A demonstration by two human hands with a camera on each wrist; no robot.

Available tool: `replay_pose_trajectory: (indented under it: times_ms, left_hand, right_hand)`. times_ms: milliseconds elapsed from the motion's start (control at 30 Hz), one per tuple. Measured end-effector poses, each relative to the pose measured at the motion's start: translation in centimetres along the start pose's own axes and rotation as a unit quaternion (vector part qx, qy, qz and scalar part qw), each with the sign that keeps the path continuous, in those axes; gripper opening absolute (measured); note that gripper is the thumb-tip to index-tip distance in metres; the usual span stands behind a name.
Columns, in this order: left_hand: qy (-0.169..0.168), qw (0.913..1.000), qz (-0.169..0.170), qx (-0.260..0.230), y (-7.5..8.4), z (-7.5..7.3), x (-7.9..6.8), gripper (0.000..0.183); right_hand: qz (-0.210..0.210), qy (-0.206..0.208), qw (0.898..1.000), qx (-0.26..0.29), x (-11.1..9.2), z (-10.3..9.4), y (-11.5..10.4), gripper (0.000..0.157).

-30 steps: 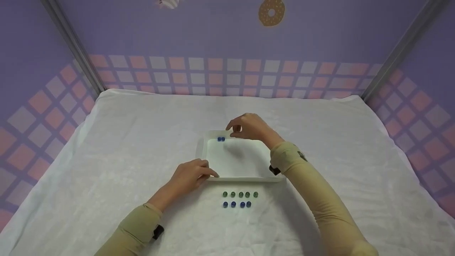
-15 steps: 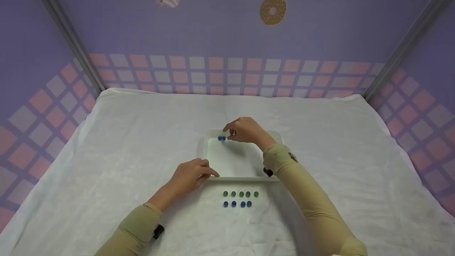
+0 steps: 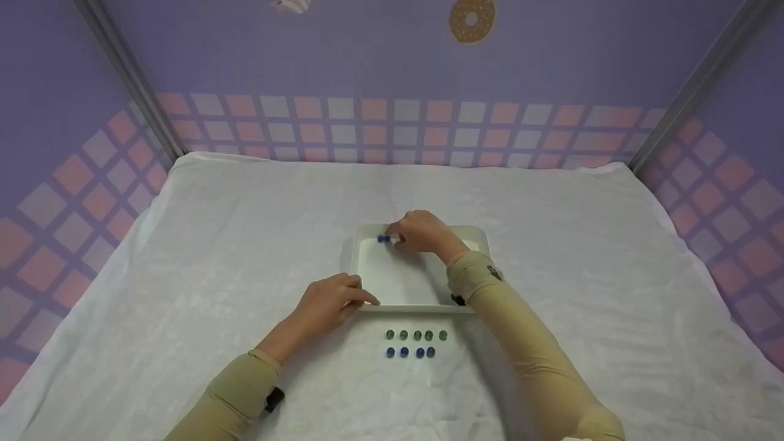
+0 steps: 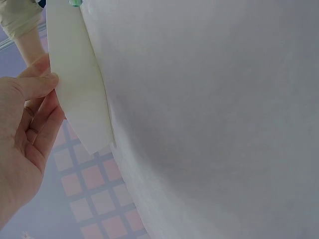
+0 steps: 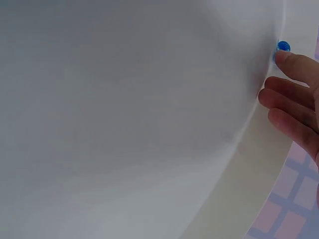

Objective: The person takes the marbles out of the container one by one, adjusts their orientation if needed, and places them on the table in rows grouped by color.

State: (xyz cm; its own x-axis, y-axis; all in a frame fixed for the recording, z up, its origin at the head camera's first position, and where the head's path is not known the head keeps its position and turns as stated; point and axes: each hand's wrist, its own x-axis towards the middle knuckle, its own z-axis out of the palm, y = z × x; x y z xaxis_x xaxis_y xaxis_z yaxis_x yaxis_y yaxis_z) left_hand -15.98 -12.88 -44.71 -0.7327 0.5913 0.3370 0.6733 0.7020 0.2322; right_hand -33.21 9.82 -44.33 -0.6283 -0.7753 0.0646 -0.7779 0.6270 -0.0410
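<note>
A shallow white tray (image 3: 422, 309) lies on the white cloth. My left hand (image 3: 334, 300) pinches its near left corner; in the left wrist view the thumb (image 4: 42, 85) lies on the tray's wall (image 4: 75, 74) with fingers behind it. Inside, along the far wall, a pair of blue glass marbles (image 3: 381, 239) sit side by side. My right hand (image 3: 422, 231) reaches over the tray, curled fingertips at the right-hand marble. In the right wrist view, one fingertip (image 5: 284, 57) partly covers that marble, while the other blue marble (image 5: 283, 46) shows above it.
In front of the tray, a row of green marbles (image 3: 418, 335) lies above a row of blue marbles (image 3: 404, 352). A white cloth (image 3: 245, 208) covers the table. Purple walls with pink and white checks (image 3: 373, 131) surround it at the back and sides.
My right hand has moved slightly left and down, its fingers closing in on the blue marbles. My left hand stays on the tray's corner.
</note>
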Motion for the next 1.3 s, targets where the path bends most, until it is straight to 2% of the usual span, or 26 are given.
replay_pose_trajectory:
  times_ms: [267,433,567,867,1133,1300]
  left_hand:
    - [0.0,1.0,-0.002,0.001,0.1,0.0,0.0,0.025]
    - [0.001,1.0,-0.001,0.008,0.0,0.0,0.1,0.025]
    - [0.0,1.0,0.0,0.007,0.0,0.1,0.1,0.024]
    - [-0.005,1.0,-0.007,0.001,0.0,0.1,0.0,0.025]
    - [-0.012,0.9999,-0.009,0.004,0.1,0.0,0.1,0.025]
    - [-0.006,1.0,-0.006,0.0,0.1,0.1,0.2,0.026]
  right_hand:
    - [-0.007,0.032,0.999,-0.016,0.1,0.6,-0.1,0.02]
    - [-0.016,0.046,0.998,-0.032,0.2,1.0,0.1,0.009]
    - [-0.02,0.05,0.998,-0.038,0.2,1.1,0.2,0.01]
    - [-0.02,0.032,0.998,-0.042,0.0,0.8,-0.1,0.01]
    - [-0.008,-0.007,0.999,-0.036,-0.5,-0.1,0.2,0.012]
    - [-0.014,0.002,0.999,-0.031,-0.9,-1.0,0.2,0.012]
